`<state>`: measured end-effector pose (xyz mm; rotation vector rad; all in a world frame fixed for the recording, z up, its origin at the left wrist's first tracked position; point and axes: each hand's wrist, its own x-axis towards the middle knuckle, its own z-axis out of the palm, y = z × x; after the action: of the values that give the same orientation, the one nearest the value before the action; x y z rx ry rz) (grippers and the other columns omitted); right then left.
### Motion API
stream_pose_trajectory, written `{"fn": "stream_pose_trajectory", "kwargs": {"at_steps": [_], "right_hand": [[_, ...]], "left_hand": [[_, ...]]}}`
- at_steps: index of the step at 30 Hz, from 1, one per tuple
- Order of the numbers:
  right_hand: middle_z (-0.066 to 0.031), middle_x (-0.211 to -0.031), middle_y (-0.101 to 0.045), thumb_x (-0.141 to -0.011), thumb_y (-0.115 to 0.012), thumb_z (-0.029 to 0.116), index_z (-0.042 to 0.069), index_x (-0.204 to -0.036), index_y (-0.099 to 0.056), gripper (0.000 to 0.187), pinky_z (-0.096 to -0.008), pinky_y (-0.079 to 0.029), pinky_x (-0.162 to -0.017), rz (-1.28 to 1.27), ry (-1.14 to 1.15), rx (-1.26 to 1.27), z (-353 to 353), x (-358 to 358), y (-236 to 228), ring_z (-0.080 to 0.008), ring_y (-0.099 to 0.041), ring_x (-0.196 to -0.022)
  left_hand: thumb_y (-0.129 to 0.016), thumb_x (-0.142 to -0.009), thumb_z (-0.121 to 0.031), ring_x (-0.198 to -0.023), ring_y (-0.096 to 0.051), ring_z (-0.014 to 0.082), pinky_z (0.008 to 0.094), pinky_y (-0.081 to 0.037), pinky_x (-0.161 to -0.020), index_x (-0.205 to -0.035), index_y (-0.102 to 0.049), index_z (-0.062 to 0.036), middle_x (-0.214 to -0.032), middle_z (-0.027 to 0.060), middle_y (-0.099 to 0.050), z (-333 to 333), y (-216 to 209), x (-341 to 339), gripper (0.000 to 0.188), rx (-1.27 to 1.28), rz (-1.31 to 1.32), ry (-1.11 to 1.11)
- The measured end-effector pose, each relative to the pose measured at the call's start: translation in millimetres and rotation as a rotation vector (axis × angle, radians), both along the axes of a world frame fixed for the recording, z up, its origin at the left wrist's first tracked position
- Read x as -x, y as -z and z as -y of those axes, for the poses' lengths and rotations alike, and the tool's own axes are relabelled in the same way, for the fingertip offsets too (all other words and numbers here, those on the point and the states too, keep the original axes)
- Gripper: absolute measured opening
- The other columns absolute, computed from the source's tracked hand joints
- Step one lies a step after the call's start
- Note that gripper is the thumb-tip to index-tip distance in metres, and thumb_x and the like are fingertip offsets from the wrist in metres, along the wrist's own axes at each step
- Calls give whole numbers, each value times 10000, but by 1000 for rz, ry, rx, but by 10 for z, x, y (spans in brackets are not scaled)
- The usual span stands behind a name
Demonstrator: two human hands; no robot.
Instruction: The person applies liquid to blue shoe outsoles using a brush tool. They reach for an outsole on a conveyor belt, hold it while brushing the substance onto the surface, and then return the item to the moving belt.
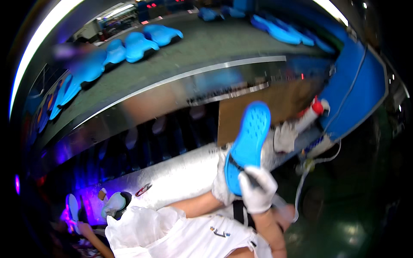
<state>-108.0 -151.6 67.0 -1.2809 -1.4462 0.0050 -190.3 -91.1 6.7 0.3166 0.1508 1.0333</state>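
Note:
A bright blue insole (pixel 249 137) with small holes at its toe end is tilted up in front of me. My left hand (pixel 220 182), in a whitish glove, grips it from behind and below; most of those fingers are hidden by the insole. In a white glove, my right hand (pixel 259 189) is closed around a slim dark tool (pixel 251 178), whose exact kind is blurred. The tool lies over the lower part of the insole, where a black band (pixel 234 162) crosses the blue surface.
A green conveyor belt (pixel 206 38) carries several blue insoles (pixel 137 46). Below it are a metal ledge (pixel 185 167) with small red-handled snips (pixel 143 189), brown cardboard (pixel 230 124), and a white bottle with red cap (pixel 310 115). A co-worker's hand (pixel 84 228) holds a pale insole at lower left.

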Motion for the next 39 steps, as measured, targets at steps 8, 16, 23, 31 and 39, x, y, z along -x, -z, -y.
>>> {"fn": "stream_pose_trajectory", "kwargs": {"at_steps": [8,16,23,31,39], "right_hand": [[-79,-822,-673,-767,-731,1,11,-981,-661,226,-294,-505,-619,-115,-44,49,60,71,27,-173,-637,-673],[-105,-792,-668,-731,-752,25,34,-954,-665,239,-314,-514,-636,-145,-69,58,89,70,136,-235,-655,-687],[-99,-828,-671,-712,-766,14,35,-960,-672,266,-331,-527,-679,-97,-137,116,175,136,162,-268,-658,-717],[-144,-990,-689,-739,-758,4,38,-997,-689,270,-298,-543,-738,135,-321,268,206,-27,87,-237,-687,-818],[-35,-987,-699,-762,-733,74,140,-991,-698,241,-303,-532,-630,504,-354,391,146,-27,-16,-228,-648,-737]], "left_hand": [[-376,-1001,-440,-994,-587,234,386,-529,-869,-1245,-499,-77,-1140,108,-575,-136,445,6,454,-192,-355,77],[-369,-789,-840,-1099,-592,399,493,-531,-901,-1448,-328,-51,-1321,284,-495,-164,152,71,1029,110,-1,255],[-376,-801,-829,-1003,-631,357,463,-593,-736,-1442,-309,-6,-1248,286,-523,-320,130,122,1044,59,259,389],[-384,-857,-760,-899,-673,379,430,-612,-677,-1436,-343,-12,-1218,313,-552,-614,36,352,946,46,48,520],[-518,-952,-498,-944,-659,238,337,-565,-788,-1279,-529,-44,-1138,151,-623,-1081,72,458,559,-394,-376,582]]}}
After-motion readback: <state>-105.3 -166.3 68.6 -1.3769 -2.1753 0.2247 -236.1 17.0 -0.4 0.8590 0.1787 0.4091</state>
